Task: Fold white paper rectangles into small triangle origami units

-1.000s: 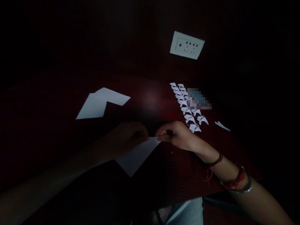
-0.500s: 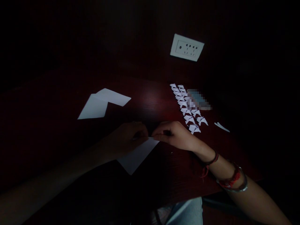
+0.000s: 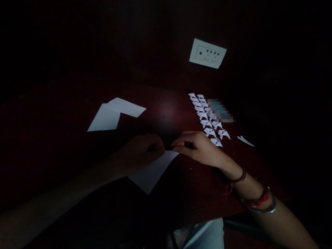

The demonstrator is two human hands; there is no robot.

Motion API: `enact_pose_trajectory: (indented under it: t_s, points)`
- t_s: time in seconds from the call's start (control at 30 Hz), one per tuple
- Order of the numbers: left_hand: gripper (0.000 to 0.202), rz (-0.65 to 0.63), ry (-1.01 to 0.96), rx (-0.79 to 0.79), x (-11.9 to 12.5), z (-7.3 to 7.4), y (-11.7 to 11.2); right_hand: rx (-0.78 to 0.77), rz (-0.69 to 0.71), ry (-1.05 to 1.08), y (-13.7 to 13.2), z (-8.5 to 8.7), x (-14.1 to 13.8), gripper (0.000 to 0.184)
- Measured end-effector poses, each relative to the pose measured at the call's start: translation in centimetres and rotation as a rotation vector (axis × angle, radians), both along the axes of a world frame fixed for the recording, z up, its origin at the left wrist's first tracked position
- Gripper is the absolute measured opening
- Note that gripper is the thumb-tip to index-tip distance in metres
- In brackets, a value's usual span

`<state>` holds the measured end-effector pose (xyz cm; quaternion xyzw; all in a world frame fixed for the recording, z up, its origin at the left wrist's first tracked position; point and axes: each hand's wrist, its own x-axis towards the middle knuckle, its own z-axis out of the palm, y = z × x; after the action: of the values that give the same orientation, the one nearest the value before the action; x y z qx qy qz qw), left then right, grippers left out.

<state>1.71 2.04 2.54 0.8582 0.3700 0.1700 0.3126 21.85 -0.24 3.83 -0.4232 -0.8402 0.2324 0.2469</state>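
A dark room seen from above: a dim wall at the far side, and a dark red, faintly wood-grained counter (image 3: 166, 119) with a soft patch of light near its middle. On the far left of my view, two white sheets (image 3: 105, 119) lie partly overlapped. Nearer the middle, in deep shadow, my left hand (image 3: 145, 148) curls with its thumb and fingertips together, seemingly pinching the far edge of a white paper (image 3: 154, 173). That paper lies near, between my hands, one corner pointing toward me. To its right, my right hand (image 3: 201, 148) bends over the far right corner, thumb at the edge and forefinger arched; I cannot tell whether it grips or only touches. To work this edge well, I judge, the left pinch should hold firm while the right thumb travels evenly outward, with light pressure so the corner stays crisp. Farther right, small folded paper shapes (image 3: 206, 123) stand in two slanting columns beside a blurred-out object (image 3: 220, 110). A white socket plate (image 3: 207, 53) is on the wall beyond; thin white strips (image 3: 245, 141) lie rightmost.
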Motion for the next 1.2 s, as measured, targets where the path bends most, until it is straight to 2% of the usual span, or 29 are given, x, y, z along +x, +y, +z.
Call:
enact_pose_trajectory:
  t_s: [0.13,0.37,0.5,0.67,0.8,0.87,1.07,1.2]
  points:
    - [0.013,0.001,0.006,0.017,0.3,0.3,-0.1,0.005,0.053,-0.038,-0.3,-0.3,-0.9,0.014]
    - [0.011,-0.009,0.012,0.087,0.4,0.1,-0.2,0.036,0.023,-0.021,-0.4,-0.8,-1.9,0.011]
    - [0.01,-0.029,-0.004,0.077,0.4,0.3,-0.4,0.032,0.019,-0.004,-0.6,-0.8,-2.3,0.01]
    - [0.012,-0.049,-0.008,0.044,0.0,0.6,-0.1,0.053,0.026,-0.067,-0.2,-0.4,-0.2,0.011]
    - [0.012,0.002,-0.008,0.026,-0.7,0.3,0.5,0.107,-0.11,-0.072,0.6,0.0,2.5,0.01]
    - [0.012,0.017,-0.027,0.026,-0.7,0.3,0.5,0.136,-0.146,-0.031,0.7,0.1,2.7,0.012]
    - [0.011,-0.011,-0.047,0.052,-0.1,0.4,-0.1,0.129,0.042,-0.064,-0.3,-0.2,-0.3,0.013]
    - [0.011,-0.027,-0.07,0.071,-0.3,-0.1,0.0,0.109,0.033,-0.119,-0.3,-0.3,0.1,0.016]
